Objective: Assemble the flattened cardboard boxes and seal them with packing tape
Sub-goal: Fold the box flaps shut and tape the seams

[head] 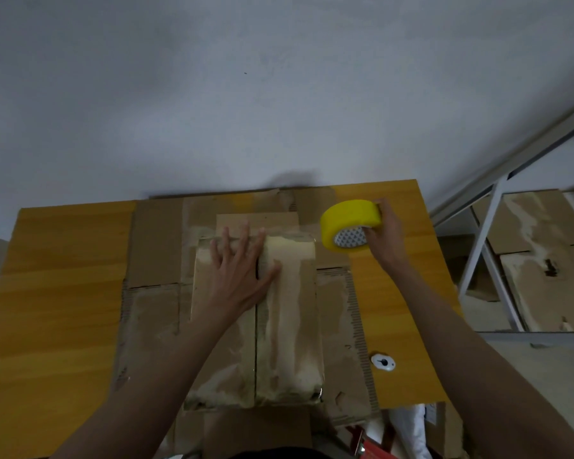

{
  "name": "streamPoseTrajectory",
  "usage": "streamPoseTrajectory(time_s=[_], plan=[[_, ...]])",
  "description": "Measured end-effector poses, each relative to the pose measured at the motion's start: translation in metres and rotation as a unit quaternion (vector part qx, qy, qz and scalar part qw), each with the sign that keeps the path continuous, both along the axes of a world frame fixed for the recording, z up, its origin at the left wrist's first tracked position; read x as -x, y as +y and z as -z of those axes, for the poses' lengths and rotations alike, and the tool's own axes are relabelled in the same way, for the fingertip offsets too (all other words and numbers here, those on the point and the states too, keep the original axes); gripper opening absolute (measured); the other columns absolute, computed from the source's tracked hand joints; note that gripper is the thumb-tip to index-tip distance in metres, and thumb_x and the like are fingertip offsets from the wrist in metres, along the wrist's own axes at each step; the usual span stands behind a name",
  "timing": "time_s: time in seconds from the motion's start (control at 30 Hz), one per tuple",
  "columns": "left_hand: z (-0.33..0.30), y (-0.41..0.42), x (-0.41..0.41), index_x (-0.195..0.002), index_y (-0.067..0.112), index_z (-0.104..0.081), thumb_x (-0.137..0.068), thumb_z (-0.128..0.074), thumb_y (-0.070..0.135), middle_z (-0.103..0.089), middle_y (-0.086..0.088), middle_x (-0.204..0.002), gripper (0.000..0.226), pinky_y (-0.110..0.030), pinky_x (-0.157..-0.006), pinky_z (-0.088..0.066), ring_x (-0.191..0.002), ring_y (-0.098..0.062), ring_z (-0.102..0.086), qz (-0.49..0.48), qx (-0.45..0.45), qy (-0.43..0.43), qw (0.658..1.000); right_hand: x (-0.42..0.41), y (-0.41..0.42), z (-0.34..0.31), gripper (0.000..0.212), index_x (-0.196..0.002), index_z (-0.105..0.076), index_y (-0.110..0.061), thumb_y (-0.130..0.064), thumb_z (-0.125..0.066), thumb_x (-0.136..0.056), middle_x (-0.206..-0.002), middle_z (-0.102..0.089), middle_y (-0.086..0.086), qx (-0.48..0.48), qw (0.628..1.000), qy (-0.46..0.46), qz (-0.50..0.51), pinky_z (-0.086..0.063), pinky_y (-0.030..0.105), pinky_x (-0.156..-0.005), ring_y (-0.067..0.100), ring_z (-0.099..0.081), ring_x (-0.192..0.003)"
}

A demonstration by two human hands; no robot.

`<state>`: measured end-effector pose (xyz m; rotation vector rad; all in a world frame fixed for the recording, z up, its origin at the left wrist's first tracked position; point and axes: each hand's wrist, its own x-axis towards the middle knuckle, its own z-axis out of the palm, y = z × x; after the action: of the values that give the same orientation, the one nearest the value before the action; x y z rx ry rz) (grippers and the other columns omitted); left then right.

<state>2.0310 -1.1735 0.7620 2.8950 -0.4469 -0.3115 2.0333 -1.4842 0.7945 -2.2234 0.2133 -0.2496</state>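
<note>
On the yellow wooden table, atop a layer of flattened brown cardboard sheets, sits the assembled brown cardboard box, its closed flaps meeting at a centre seam with worn patches of old tape. The left hand presses flat on the flaps, fingers spread, while the right hand grips the yellow roll of packing tape just beside the box's far right corner, thumb in its patterned core. No writing is legible; a small white round object lies near the table's right edge.

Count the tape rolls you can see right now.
1: the yellow tape roll, gripped by the right hand above the table's far right corner. Others may lie out of view.
</note>
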Motion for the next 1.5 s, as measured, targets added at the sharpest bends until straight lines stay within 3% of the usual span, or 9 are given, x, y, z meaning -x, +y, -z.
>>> streamPoseTrajectory(time_s=[0.27,0.47,0.6,0.77,0.97,1.17,1.3,1.37,1.5], plan=[[-0.007,-0.057,0.003,-0.160,0.013,-0.003,-0.089,-0.011,0.078,0.007,-0.004,-0.168,0.096,-0.043,-0.125,0.001,-0.154,-0.022,0.007,0.080,-0.009,-0.027,0.996,0.005,-0.008,0.008,0.028,-0.107,-0.049,0.003,-0.007,-0.050,-0.081,-0.094,-0.053,0.012,-0.014,1.000,0.004,-0.012,-0.034,0.030,-0.057,0.027,-0.051,-0.082],[-0.003,-0.098,0.005,-0.159,0.010,0.004,-0.087,-0.038,0.077,0.012,-0.006,-0.167,0.107,-0.042,-0.125,0.001,-0.154,-0.024,0.011,0.097,-0.024,0.010,0.995,0.013,-0.010,0.030,0.029,-0.111,-0.050,0.001,-0.017,-0.057,-0.090,-0.095,-0.053,0.006,-0.047,0.999,0.009,0.018,-0.035,0.025,-0.056,0.017,-0.049,-0.077],[0.003,-0.091,0.004,-0.159,0.012,0.000,-0.087,-0.042,0.073,0.008,-0.006,-0.168,0.104,-0.040,-0.125,0.000,-0.154,-0.025,0.006,0.094,-0.028,-0.011,0.995,0.019,0.001,0.063,0.030,-0.121,-0.053,0.002,-0.005,-0.064,-0.094,-0.111,-0.060,0.019,-0.100,0.990,0.075,0.072,-0.045,0.047,-0.070,0.025,-0.053,-0.089],[0.009,-0.093,0.005,-0.160,0.013,-0.004,-0.085,-0.044,0.074,0.003,-0.005,-0.168,0.105,-0.041,-0.124,-0.004,-0.154,-0.025,0.002,0.091,-0.027,-0.020,0.995,0.027,0.017,0.087,0.047,-0.137,-0.046,-0.001,-0.013,-0.065,-0.096,-0.128,-0.057,0.023,-0.182,0.964,0.159,0.114,-0.047,0.051,-0.084,0.040,-0.056,-0.113],[0.008,-0.094,0.006,-0.159,0.012,-0.008,-0.082,-0.041,0.069,-0.002,-0.006,-0.168,0.102,-0.043,-0.125,-0.007,-0.154,-0.026,-0.002,0.099,-0.015,-0.021,0.995,0.055,-0.001,0.075,0.059,-0.149,-0.035,-0.019,-0.016,-0.064,-0.097,-0.141,-0.048,0.013,-0.240,0.951,0.185,0.067,-0.053,0.047,-0.090,0.031,-0.055,-0.120],[0.007,-0.092,0.007,-0.159,0.010,-0.007,-0.085,-0.048,0.064,-0.002,-0.008,-0.168,0.101,-0.044,-0.125,-0.003,-0.154,-0.028,-0.001,0.102,0.004,-0.014,0.995,0.144,-0.025,0.096,0.036,-0.127,-0.057,-0.011,-0.005,-0.065,-0.093,-0.107,-0.066,0.022,-0.054,0.923,0.375,0.067,-0.055,0.047,-0.073,0.031,-0.060,-0.079],[0.009,-0.094,0.007,-0.159,0.007,-0.011,-0.088,-0.055,0.060,-0.004,-0.010,-0.167,0.098,-0.046,-0.125,-0.004,-0.154,-0.029,-0.001,0.104,0.013,-0.017,0.994,0.192,-0.025,0.108,0.038,-0.130,-0.058,-0.012,-0.015,-0.067,-0.093,-0.129,-0.054,0.018,0.102,0.858,0.502,-0.029,-0.047,0.040,-0.086,0.036,-0.053,-0.115],[0.009,-0.093,0.006,-0.159,0.008,-0.010,-0.088,-0.057,0.059,-0.002,-0.010,-0.168,0.099,-0.045,-0.125,-0.003,-0.154,-0.029,0.000,0.103,0.009,-0.018,0.994,0.204,-0.017,0.113,0.033,-0.128,-0.056,-0.012,-0.013,-0.063,-0.096,-0.137,-0.040,0.018,0.112,0.847,0.519,0.008,-0.045,0.046,-0.094,0.040,-0.043,-0.124],[0.008,-0.092,0.006,-0.159,0.009,-0.008,-0.089,-0.056,0.060,-0.001,-0.008,-0.168,0.100,-0.044,-0.125,-0.002,-0.155,-0.027,0.001,0.103,0.007,-0.020,0.994,0.216,0.000,0.120,0.026,-0.124,-0.050,-0.010,-0.004,-0.054,-0.100,-0.144,-0.027,0.018,0.137,0.835,0.527,0.077,-0.048,0.045,-0.086,0.043,-0.034,-0.129]])
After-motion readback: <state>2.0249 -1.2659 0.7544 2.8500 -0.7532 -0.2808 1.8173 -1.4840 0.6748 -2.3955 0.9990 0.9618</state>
